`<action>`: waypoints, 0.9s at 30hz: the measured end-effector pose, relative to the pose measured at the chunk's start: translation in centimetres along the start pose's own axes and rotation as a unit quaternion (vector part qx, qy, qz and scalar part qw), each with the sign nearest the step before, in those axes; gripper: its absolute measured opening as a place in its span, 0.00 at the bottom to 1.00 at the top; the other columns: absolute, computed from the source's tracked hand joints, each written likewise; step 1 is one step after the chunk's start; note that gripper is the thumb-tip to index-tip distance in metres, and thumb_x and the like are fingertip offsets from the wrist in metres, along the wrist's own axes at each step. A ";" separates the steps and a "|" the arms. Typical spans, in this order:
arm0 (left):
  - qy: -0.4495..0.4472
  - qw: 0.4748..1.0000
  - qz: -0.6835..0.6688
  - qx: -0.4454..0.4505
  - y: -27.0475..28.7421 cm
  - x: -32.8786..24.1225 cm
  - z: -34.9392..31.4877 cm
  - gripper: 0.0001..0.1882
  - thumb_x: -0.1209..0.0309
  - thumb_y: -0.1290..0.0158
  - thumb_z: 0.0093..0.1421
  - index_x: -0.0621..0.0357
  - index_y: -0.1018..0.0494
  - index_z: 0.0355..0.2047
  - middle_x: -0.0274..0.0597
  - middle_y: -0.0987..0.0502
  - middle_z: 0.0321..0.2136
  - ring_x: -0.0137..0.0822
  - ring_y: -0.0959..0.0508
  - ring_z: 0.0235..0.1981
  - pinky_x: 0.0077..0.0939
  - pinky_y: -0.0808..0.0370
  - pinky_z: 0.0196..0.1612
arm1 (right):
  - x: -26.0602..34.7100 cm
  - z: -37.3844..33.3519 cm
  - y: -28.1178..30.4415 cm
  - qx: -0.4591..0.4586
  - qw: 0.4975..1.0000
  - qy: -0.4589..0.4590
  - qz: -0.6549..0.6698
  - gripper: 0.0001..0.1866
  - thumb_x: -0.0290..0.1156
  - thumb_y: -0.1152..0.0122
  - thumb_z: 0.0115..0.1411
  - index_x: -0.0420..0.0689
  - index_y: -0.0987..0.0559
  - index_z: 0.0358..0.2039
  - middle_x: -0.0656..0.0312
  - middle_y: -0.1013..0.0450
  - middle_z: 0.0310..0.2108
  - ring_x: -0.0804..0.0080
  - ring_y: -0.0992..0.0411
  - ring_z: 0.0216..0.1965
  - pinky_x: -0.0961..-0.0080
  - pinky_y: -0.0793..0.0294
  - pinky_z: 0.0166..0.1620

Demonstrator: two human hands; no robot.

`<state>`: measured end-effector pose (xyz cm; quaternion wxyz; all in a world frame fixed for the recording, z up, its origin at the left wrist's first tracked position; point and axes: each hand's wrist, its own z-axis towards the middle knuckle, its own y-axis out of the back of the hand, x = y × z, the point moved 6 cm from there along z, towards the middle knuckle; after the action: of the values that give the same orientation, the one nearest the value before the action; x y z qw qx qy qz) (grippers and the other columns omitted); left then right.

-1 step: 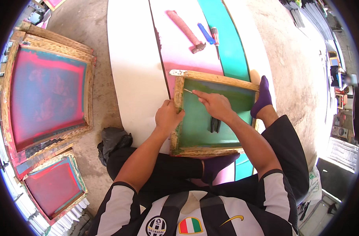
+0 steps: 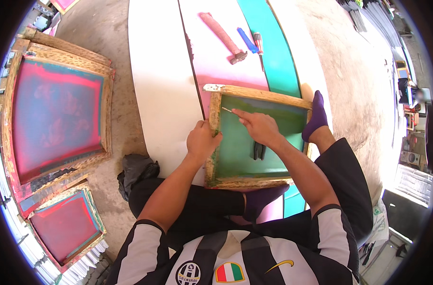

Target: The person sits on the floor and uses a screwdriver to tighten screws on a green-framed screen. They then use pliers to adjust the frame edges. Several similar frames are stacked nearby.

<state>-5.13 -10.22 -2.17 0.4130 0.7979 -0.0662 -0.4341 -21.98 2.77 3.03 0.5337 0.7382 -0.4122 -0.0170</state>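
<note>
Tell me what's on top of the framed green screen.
A black two-handled tool lies on the green screen; its upper end is covered by the right hand, which holds a thin tool. Anything else beneath that hand can't be seen.

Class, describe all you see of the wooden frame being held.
The wooden frame has yellowish, stained bars and a whitish far left corner. A green, seemingly mesh sheet spans it, facing up, bearing a black object. It lies over painted boards. The left hand grips its left bar; the right hand holds a slim tool near it. A socked foot appears to touch its right side.
</note>
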 end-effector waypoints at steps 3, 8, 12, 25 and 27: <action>-0.008 1.000 0.018 0.015 0.0 0.0 0.1 0.27 0.56 0.31 0.56 0.65 0.23 0.47 0.53 0.20 0.41 0.57 0.15 0.38 0.50 0.17 0.39 | -0.1 -0.4 -0.2 -0.039 0.999 0.028 -0.004 0.23 0.42 0.44 0.74 0.74 0.25 0.68 0.54 0.20 0.36 0.48 0.19 0.39 0.52 0.20 0.44; -0.015 1.000 0.010 0.011 0.1 0.0 0.1 0.27 0.56 0.31 0.56 0.65 0.23 0.47 0.53 0.20 0.41 0.57 0.15 0.38 0.51 0.17 0.39 | 0.6 -0.1 0.2 -0.048 0.997 0.039 -0.049 0.23 0.43 0.44 0.74 0.75 0.26 0.68 0.56 0.22 0.31 0.50 0.20 0.35 0.50 0.21 0.41; -0.021 1.000 0.001 0.002 -0.1 0.2 0.1 0.27 0.58 0.31 0.56 0.65 0.23 0.47 0.53 0.20 0.41 0.57 0.15 0.37 0.51 0.18 0.38 | 0.8 0.0 0.4 -0.059 0.993 0.053 -0.085 0.23 0.43 0.44 0.74 0.75 0.25 0.68 0.56 0.23 0.30 0.50 0.20 0.32 0.50 0.20 0.37; -0.023 0.999 0.010 -0.024 -0.7 0.3 0.2 0.22 0.61 0.32 0.52 0.64 0.21 0.42 0.53 0.21 0.34 0.56 0.17 0.35 0.50 0.20 0.39 | 2.2 0.6 -0.2 -0.007 0.987 0.052 -0.149 0.27 0.36 0.47 0.73 0.70 0.29 0.71 0.55 0.24 0.28 0.53 0.20 0.30 0.54 0.20 0.32; -0.031 0.999 0.015 -0.022 -0.7 0.3 0.3 0.23 0.61 0.32 0.53 0.65 0.21 0.42 0.54 0.21 0.34 0.56 0.17 0.35 0.50 0.20 0.39 | 0.8 1.4 -1.0 0.027 0.999 0.034 0.008 0.29 0.35 0.48 0.72 0.68 0.30 0.72 0.53 0.23 0.29 0.54 0.19 0.32 0.54 0.19 0.36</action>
<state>-5.33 -10.09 -2.98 0.4348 0.7737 -0.0815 -0.4535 -21.51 1.32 1.95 0.5273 0.7493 -0.3998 0.0239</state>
